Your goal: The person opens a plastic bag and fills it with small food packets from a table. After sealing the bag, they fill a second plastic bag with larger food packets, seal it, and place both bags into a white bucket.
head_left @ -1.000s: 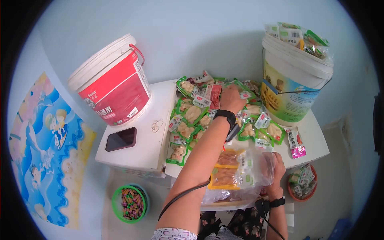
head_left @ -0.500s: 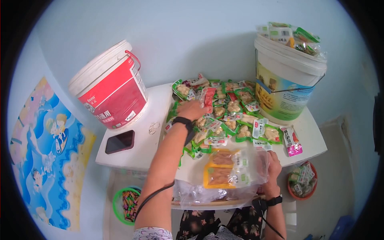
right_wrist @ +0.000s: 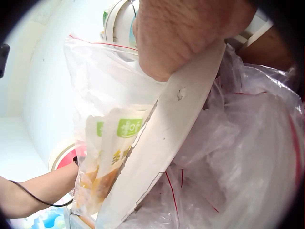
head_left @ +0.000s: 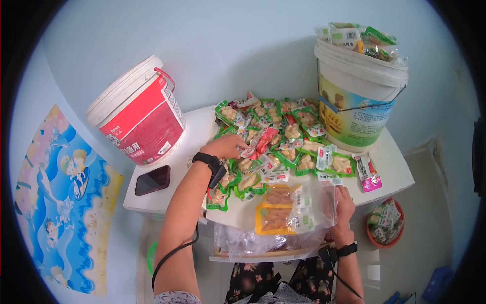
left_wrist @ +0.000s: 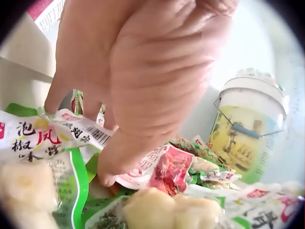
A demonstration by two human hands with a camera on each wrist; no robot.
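My left hand [head_left: 223, 147] reaches down among green-edged snack packets [head_left: 292, 133] piled on the white table, its fingertips beside a red-and-white packet [head_left: 264, 142]. In the left wrist view its fingers are spread, with the thumb near the red packet [left_wrist: 171, 167] and the other fingers over a white packet [left_wrist: 43, 133] with printed characters. At the table's front edge, my right hand [head_left: 346, 205] holds a clear zip bag [head_left: 328, 202] by its mouth. Inside the bag lie two yellow-edged packets [head_left: 277, 207]. The right fingertips are largely hidden in the right wrist view [right_wrist: 105, 86].
A red-labelled bucket [head_left: 144, 119] and a phone [head_left: 153, 180] stand at left. At right is a white bucket [head_left: 359, 101] topped with packets, beside a pink-ended packet [head_left: 368, 172]. An open drawer [head_left: 248, 248] holds clear bags. An orange basket [head_left: 385, 223] sits on the floor.
My left hand has moved from the back of the pile to its left side, and the head view has shifted. My right hand keeps its hold on the zip bag.
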